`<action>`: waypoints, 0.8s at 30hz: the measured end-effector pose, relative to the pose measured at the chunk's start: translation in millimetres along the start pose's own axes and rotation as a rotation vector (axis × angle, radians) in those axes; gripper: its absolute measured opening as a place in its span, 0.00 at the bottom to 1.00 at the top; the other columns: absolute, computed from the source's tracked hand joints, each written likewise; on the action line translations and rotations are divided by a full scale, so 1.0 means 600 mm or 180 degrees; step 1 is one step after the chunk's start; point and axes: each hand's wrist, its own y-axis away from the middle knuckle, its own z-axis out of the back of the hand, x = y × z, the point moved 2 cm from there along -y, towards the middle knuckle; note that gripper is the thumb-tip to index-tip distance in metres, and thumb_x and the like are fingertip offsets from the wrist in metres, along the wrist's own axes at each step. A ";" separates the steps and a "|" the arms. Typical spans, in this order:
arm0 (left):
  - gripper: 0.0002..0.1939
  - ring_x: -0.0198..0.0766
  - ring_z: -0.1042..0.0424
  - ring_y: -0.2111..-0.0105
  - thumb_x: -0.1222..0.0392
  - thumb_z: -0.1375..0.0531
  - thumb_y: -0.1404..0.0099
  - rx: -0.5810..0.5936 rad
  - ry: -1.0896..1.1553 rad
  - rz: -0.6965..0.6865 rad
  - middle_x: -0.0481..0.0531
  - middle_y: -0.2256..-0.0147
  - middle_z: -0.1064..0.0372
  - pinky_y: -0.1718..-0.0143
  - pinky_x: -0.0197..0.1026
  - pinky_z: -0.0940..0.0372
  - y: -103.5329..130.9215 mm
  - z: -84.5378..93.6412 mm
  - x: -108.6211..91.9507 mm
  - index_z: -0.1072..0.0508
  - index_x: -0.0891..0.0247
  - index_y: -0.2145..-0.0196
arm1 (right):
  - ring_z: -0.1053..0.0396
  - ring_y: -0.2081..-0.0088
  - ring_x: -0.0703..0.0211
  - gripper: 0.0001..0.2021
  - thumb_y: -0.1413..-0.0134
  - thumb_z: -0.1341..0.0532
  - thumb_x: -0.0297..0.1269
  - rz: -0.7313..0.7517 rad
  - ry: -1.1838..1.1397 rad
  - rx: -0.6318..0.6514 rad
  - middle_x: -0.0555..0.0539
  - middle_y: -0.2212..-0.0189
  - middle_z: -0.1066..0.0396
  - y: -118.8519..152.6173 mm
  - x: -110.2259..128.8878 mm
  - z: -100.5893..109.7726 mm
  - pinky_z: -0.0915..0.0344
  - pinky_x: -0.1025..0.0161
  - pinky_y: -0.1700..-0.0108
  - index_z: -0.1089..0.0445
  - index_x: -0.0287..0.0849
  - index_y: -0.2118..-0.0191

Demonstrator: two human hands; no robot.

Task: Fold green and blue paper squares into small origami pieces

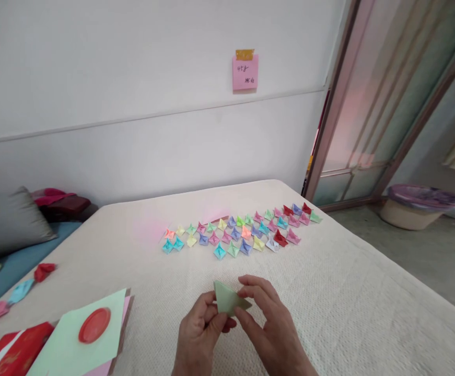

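A pale green folded paper [226, 298], roughly triangular, is held up over the near part of the cloth-covered table. My left hand [199, 331] is closed on its lower left side, thumb in front and fingers behind. On the right edge of the same paper, my right hand [268, 321] grips with thumb and fingers. Beyond both hands lie rows of small folded paper boats [245, 246] in many colours, including blue, pink, yellow, green and red.
At the left are green paper sheets [68, 334] under a round red lid [94, 325], and a red packet [15, 347]. Crumpled-looking coloured pieces [21, 291] lie by the left edge. A pink note [245, 72] is taped to the wall. A lined bin [415, 206] stands right.
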 end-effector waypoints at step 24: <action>0.13 0.37 0.30 0.75 0.51 0.37 0.44 -0.0220 -0.0530 -0.0063 0.48 0.78 0.25 0.72 0.36 0.36 -0.004 0.001 0.006 0.26 0.63 0.64 | 0.36 0.74 0.61 0.07 0.51 0.41 0.28 -0.0562 0.0122 0.0260 0.51 0.76 0.34 -0.003 0.008 -0.004 0.41 0.64 0.72 0.36 0.44 0.77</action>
